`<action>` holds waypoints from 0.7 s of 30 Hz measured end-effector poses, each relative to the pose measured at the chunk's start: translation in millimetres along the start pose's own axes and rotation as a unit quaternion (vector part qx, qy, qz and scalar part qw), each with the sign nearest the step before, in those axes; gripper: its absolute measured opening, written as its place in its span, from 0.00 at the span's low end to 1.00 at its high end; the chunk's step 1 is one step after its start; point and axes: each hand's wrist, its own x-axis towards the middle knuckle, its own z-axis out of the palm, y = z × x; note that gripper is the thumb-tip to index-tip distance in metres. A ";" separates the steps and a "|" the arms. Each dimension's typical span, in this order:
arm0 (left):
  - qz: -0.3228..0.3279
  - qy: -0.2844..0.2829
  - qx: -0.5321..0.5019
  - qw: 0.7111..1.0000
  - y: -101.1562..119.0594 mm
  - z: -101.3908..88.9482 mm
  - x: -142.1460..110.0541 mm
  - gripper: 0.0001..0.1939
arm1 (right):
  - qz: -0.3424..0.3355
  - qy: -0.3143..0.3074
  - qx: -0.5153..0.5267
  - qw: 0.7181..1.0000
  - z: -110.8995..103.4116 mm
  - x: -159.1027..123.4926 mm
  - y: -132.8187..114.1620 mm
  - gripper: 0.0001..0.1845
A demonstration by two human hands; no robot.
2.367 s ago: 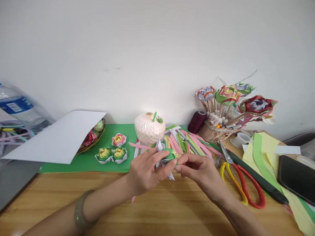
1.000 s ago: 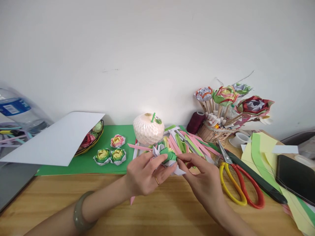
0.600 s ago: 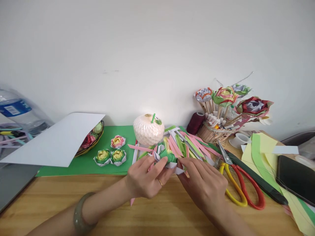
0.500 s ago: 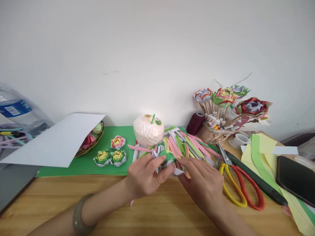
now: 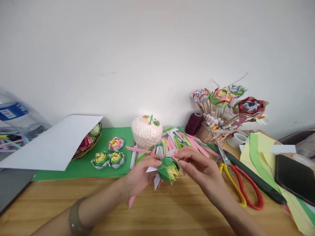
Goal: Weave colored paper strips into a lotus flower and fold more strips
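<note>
A folded paper flower (image 5: 168,169) with a yellow centre, green petals and white outer strips faces toward the lower right. My left hand (image 5: 141,174) grips it from behind on the left, its fingertips partly hidden by the petals. My right hand (image 5: 200,168) is beside the flower's right edge, thumb and index finger apart, holding nothing that I can see. Behind the hands lies a heap of pink, green and white paper strips (image 5: 177,139). Three finished-looking paper flowers (image 5: 116,158) rest on a green sheet (image 5: 61,170) to the left.
A white textured round object (image 5: 147,132) stands behind the hands. At right are scissors (image 5: 246,186), a phone (image 5: 295,177), yellow and green paper (image 5: 264,164), a thread spool (image 5: 194,123) and a basket of paper flowers (image 5: 214,132). White paper (image 5: 54,142) and a bottle (image 5: 14,109) are left.
The paper flower has been turned so its yellow centre and green petals show toward the lower right. My right hand's fingers have come off it and spread; my left hand still holds it.
</note>
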 end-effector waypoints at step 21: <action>-0.090 -0.071 0.017 0.993 -4.6 -8.9 4.5 0.18 | 0.222 -0.093 0.244 0.939 13.5 -1.7 -5.3 0.10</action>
